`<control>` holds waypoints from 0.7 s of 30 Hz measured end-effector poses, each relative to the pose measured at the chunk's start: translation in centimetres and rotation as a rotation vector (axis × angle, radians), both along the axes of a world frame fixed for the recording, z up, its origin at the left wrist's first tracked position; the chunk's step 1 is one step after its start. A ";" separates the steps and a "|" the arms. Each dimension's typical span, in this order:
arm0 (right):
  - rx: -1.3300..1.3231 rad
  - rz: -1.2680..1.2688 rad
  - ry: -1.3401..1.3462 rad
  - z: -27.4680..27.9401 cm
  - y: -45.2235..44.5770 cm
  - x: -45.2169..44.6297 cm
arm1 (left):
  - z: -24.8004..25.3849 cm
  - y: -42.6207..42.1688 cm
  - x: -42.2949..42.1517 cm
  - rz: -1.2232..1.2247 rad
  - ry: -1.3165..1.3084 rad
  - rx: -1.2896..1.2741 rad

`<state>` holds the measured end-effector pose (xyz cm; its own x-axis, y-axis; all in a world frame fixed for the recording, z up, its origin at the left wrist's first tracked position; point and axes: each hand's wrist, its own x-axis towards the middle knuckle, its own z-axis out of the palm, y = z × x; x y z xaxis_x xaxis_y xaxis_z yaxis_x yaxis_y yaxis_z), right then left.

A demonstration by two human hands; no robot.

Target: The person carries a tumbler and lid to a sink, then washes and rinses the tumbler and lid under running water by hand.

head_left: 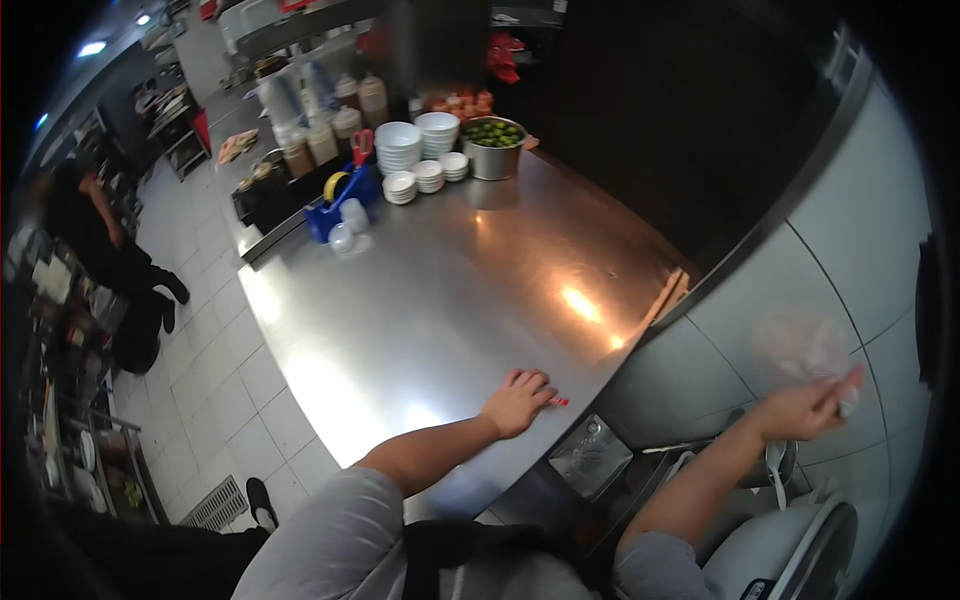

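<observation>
A broad steel desk (430,300) fills the middle of the scene, its shiny top catching bright reflections. On the left, beyond a strip of tiled floor, another person (95,220) in dark clothes stands beside shelving. At the far side of the desk, a steel pot (495,162) holds green pieces; just left of it stand two stacks of large white bowls (399,150). Farther left is a blue holder (325,218) with yellow tape and red handles in it. At the near right, off the desk, the right hand (808,408) is closed on a see-through plastic bag (800,345), blurred, held up before the tiled wall. The left hand (518,402) rests palm down near the desk's near right edge. Small white bowls (428,177) are stacked in front of the large ones. Clear cups (342,238) sit by the holder. Smallest, a red piece (562,402) shows by the left fingertips; whether they grip it, I cannot tell.
</observation>
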<state>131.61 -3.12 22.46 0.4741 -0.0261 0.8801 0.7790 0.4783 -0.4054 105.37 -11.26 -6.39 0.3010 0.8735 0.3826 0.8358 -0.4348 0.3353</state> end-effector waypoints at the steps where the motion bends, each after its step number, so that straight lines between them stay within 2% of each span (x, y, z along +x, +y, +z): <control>1: -0.088 0.021 -0.006 -0.9 -1.4 -2.2 | -0.7 -0.1 -0.1 0.004 -0.114 -0.018; 3: -0.248 0.253 -0.084 -4.1 -4.1 -6.3 | -1.2 -0.7 -1.0 0.005 -0.342 -0.045; 6: -0.461 0.668 -0.263 -7.4 -11.5 -12.9 | 1.6 -4.8 -2.1 0.253 -1.082 -0.311; 7: -0.562 0.705 -0.394 -6.6 -14.8 -15.5 | 5.1 -7.5 -4.1 0.318 -1.315 -0.410; 9: -0.570 0.658 -0.793 -6.5 -19.5 -18.9 | 3.5 -11.8 -9.2 0.198 -1.313 -0.449; 10: -0.631 0.732 -0.784 -7.8 -21.8 -20.7 | 3.0 -13.9 -12.0 0.144 -1.304 -0.471; 13: -0.779 1.013 -0.770 -10.4 -27.8 -27.0 | 9.0 -21.3 -20.1 -0.119 -0.696 0.033; 16: -0.837 1.220 -0.719 -12.5 -32.0 -33.9 | 14.4 -27.5 -27.3 -0.206 -0.519 -0.307; 17: -0.839 1.266 -0.701 -12.8 -32.8 -35.9 | 15.0 -28.5 -29.8 -0.182 -0.495 -0.316; 21: -0.778 1.588 -0.338 -11.1 -32.9 -45.9 | 18.2 -30.3 -38.7 -0.094 -0.505 -0.166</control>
